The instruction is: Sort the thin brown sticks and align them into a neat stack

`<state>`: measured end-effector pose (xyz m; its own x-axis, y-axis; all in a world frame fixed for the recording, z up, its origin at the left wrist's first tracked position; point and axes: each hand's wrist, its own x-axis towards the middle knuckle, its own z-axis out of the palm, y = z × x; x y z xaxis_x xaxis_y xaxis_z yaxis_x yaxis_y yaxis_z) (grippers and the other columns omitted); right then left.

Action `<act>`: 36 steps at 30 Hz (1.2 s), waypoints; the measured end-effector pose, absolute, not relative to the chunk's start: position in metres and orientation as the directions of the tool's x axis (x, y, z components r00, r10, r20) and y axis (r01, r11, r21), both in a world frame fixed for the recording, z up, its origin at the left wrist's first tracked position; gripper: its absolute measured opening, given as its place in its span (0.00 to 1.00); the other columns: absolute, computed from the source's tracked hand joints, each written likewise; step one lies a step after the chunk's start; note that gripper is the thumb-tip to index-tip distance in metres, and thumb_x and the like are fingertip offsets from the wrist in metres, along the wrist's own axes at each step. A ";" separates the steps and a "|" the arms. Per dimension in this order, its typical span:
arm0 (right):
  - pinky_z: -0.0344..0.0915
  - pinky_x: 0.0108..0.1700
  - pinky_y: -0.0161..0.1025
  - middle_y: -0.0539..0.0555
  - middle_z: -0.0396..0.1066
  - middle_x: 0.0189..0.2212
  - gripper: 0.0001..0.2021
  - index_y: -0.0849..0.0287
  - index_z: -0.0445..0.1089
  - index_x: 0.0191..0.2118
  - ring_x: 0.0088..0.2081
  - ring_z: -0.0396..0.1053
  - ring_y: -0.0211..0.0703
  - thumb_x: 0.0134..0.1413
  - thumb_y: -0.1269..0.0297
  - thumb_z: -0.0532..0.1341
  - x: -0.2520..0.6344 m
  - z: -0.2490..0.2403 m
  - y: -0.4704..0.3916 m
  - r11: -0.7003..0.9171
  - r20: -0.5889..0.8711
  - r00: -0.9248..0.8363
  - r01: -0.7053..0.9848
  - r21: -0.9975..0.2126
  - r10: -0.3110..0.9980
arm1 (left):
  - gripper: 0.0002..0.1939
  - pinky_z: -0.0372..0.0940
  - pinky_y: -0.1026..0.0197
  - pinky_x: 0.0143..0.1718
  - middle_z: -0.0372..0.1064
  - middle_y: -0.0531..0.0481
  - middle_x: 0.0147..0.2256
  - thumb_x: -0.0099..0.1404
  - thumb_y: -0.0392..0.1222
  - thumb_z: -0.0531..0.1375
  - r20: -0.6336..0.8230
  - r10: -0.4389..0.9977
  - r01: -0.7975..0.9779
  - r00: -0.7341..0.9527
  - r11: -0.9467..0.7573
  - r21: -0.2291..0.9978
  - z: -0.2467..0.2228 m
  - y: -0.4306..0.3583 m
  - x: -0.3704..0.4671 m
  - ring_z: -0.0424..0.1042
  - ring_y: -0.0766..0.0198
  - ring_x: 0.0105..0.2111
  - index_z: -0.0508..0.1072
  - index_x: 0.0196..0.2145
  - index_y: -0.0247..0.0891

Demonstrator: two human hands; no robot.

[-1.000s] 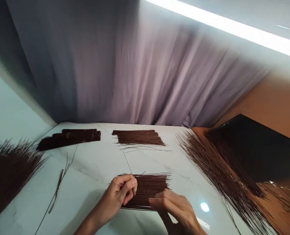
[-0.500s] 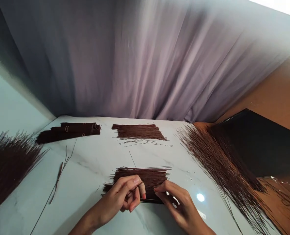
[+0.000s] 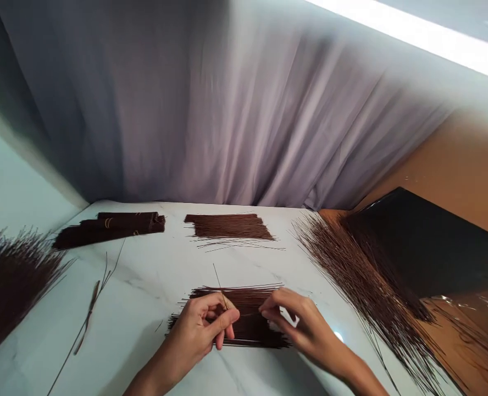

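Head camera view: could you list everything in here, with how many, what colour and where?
curtain: one, greyish purple, back
light: one, white, top right
wall: one, pale, left
table: one, white marbled, centre
tied bundles: at least two, dark brown, far left of table
stick piles: two, brown, far middle and under the hands
large stick bunches: two, brown, left and right
knotted sticks: one small bunch, brown, left
black sheet: one, black, right
thin stick: one, dark, in left hand
left hand: one, near pile's left
right hand: one, near pile's right
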<state>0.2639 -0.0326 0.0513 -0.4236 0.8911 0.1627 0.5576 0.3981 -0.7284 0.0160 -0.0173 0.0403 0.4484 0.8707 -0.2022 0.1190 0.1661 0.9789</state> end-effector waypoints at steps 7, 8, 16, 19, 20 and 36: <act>0.58 0.44 0.42 0.49 0.72 0.30 0.09 0.57 0.66 0.34 0.33 0.64 0.40 0.67 0.74 0.54 0.271 0.063 0.017 0.608 0.191 -0.594 0.655 -0.448 0.782 | 0.19 0.46 0.71 0.13 0.69 0.55 0.21 0.66 0.55 0.62 -0.192 0.909 0.138 0.370 0.151 0.979 0.021 -0.002 0.014 0.54 0.75 0.14 0.73 0.28 0.36; 0.58 0.44 0.42 0.49 0.72 0.30 0.10 0.57 0.66 0.35 0.33 0.64 0.41 0.68 0.74 0.54 0.270 0.063 0.017 0.612 0.194 -0.594 0.660 -0.436 0.780 | 0.19 0.43 0.71 0.11 0.68 0.56 0.21 0.65 0.56 0.63 -0.218 0.901 0.111 0.374 0.190 0.975 0.022 0.000 0.013 0.51 0.76 0.13 0.73 0.29 0.36; 0.60 0.54 0.47 0.58 0.65 0.58 0.23 0.47 0.60 0.65 0.53 0.63 0.50 0.69 0.69 0.58 0.234 0.106 0.009 0.715 0.355 -0.641 0.687 -0.131 0.680 | 0.21 0.42 0.71 0.10 0.69 0.55 0.20 0.61 0.59 0.66 -0.233 0.894 0.100 0.383 0.211 0.972 0.022 0.000 0.016 0.54 0.74 0.13 0.71 0.28 0.37; 0.60 0.54 0.45 0.58 0.65 0.57 0.19 0.49 0.63 0.63 0.53 0.62 0.48 0.70 0.67 0.58 0.213 0.108 0.022 0.812 0.316 -0.790 0.577 0.091 0.526 | 0.21 0.44 0.71 0.11 0.68 0.55 0.19 0.62 0.59 0.65 -0.209 0.894 0.077 0.396 0.194 0.978 0.017 -0.002 0.018 0.55 0.74 0.14 0.70 0.26 0.37; 0.61 0.53 0.44 0.57 0.67 0.54 0.15 0.52 0.68 0.58 0.52 0.63 0.49 0.69 0.65 0.59 0.210 0.104 0.028 0.818 0.307 -0.810 0.557 0.141 0.499 | 0.21 0.43 0.71 0.11 0.68 0.55 0.19 0.62 0.59 0.65 -0.202 0.896 0.072 0.396 0.189 0.979 0.016 -0.002 0.017 0.54 0.74 0.14 0.70 0.27 0.37; 0.61 0.46 0.46 0.56 0.70 0.42 0.12 0.50 0.70 0.54 0.41 0.64 0.48 0.68 0.65 0.59 0.251 0.046 0.012 0.550 0.555 -0.292 0.744 -0.380 0.779 | 0.24 0.45 0.76 0.08 0.68 0.56 0.21 0.61 0.62 0.65 -0.219 0.914 0.051 0.342 0.215 0.975 0.017 0.003 0.011 0.51 0.77 0.12 0.70 0.31 0.36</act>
<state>0.2508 0.0122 0.0456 -0.2920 0.7788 0.5552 0.7439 0.5498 -0.3799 0.0109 0.0029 0.0169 0.3417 0.9139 -0.2192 0.0506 0.2150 0.9753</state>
